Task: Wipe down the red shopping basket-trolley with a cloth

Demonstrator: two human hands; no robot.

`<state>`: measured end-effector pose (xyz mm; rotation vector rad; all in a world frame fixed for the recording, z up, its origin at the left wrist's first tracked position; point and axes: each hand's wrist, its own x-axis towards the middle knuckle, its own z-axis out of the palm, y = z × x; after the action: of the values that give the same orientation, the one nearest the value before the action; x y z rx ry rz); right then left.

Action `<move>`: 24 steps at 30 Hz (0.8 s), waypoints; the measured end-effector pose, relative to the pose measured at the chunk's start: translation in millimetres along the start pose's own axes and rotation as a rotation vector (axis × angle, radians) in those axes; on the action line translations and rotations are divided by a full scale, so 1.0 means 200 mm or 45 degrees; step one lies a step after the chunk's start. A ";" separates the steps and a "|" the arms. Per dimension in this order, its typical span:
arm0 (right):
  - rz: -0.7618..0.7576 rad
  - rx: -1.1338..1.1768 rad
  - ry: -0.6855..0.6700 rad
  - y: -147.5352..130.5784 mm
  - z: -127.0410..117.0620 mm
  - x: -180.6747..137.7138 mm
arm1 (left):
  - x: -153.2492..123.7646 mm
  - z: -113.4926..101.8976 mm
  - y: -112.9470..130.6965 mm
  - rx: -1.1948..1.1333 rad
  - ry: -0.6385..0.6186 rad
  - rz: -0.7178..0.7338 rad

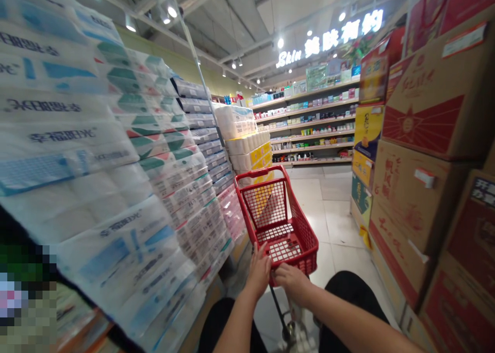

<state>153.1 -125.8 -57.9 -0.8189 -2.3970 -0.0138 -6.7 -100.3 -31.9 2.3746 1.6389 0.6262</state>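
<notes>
In the head view, a red plastic shopping cart (304, 224) stands in front of me, its grid basket with nothing in it. My left hand (260, 264) is on the near left corner of the basket rim, fingers bent over the edge. Beside it, my right hand (288, 276) grips the near rim with curled fingers; the fingertips are partly hidden. The cart's handle bar (260, 172) is at the far end, away from me. Beneath the basket, a thin dark leg runs down to a wheel (286, 332) between my legs.
Tall stacks of wrapped toilet paper (112, 188) line the left side. Cardboard cartons (410, 188) are piled high on the right. A tiled aisle floor (340, 224) leads ahead to shelves (313, 129) of small boxed goods under a lit sign (332, 38).
</notes>
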 end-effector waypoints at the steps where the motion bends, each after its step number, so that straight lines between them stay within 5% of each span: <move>1: 0.021 0.040 0.097 0.00 -0.02 0.01 | 0.00 0.00 0.00 0.004 0.001 0.002; 5: 0.190 0.119 0.349 0.03 -0.11 0.02 | -0.01 0.00 -0.01 0.021 0.019 0.010; 13: 0.370 -0.262 0.327 0.11 0.02 -0.03 | -0.02 -0.03 -0.03 0.047 0.030 0.007; 19: 0.313 -0.365 0.223 0.09 0.02 -0.01 | -0.02 -0.04 -0.05 0.069 0.024 -0.014; 24: -0.051 -0.310 0.209 0.06 0.03 -0.04 | -0.03 -0.03 -0.07 0.085 0.033 -0.008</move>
<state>161.4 -119.1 -69.1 -0.8436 -2.2830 -0.3812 -21.9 -100.7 -33.1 2.4169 1.7030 0.6134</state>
